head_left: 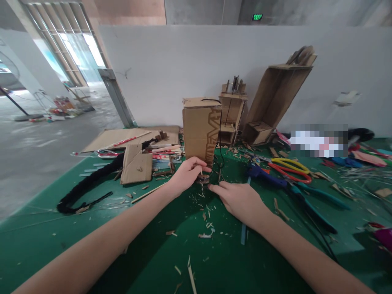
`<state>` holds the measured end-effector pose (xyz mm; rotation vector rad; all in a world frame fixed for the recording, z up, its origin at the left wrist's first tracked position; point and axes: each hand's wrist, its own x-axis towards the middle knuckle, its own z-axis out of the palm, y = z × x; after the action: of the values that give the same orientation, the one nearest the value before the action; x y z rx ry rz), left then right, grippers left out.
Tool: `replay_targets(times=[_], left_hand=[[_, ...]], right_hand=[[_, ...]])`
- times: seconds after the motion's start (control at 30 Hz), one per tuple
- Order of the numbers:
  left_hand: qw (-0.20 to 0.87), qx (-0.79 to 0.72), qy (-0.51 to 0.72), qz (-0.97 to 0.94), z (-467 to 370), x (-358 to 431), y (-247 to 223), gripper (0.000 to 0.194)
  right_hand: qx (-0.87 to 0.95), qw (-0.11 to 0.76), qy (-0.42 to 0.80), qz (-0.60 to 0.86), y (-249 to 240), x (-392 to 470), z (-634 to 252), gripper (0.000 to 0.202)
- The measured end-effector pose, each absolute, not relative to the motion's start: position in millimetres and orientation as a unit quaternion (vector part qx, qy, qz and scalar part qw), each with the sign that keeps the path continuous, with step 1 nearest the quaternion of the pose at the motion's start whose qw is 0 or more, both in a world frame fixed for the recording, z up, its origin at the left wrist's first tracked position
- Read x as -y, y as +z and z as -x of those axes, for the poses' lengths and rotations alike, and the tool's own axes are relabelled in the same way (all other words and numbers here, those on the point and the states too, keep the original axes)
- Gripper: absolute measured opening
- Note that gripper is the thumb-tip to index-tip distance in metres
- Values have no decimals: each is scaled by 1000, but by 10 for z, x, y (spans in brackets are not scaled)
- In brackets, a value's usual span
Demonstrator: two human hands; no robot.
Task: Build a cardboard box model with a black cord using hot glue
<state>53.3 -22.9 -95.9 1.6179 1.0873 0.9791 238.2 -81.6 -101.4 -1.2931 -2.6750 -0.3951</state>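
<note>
My left hand (187, 176) has its fingertips pinched at a small brown round piece (202, 179), with a short pale stick showing beside the fingers. From the other side, the closed fingers of my right hand (240, 200) come up close to the same piece; what they pinch is too small to make out. A thin upright rod (219, 175) shows just above the right fingers. Directly behind both hands stands a tall cardboard box (199, 130) with brown printing, and a black cord (221, 151) hangs down its right side.
Cardboard structures (231, 110) lean near the white wall. Scissors with orange handles (290, 173) and teal-handled pliers (312, 206) lie right. Left are a cardboard piece (137, 165) and a black fuzzy strip (92, 181). Scraps and a wooden stick (191, 275) litter the green table (147, 253).
</note>
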Motion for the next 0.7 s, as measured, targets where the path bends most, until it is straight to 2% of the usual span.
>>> replay_targets(times=[0.13,0.37,0.53,0.7], left_hand=[[468,-446,396,-652,-531,226,-955,14],[430,-430,380,-697,-503,210,-923,15],[437,-421,375,-701,-460,161,-987,20],[444,-420,377,-696,-455,150,-1028,23]], right_hand=[[902,59,-98,416,-983,809,-2389,35],[895,62,-108,428,-997,817,-2391,33],[885,87,-127,439,-1033,804,-2410,35],[891,77,-115,433,-1015,806,-2402,37]])
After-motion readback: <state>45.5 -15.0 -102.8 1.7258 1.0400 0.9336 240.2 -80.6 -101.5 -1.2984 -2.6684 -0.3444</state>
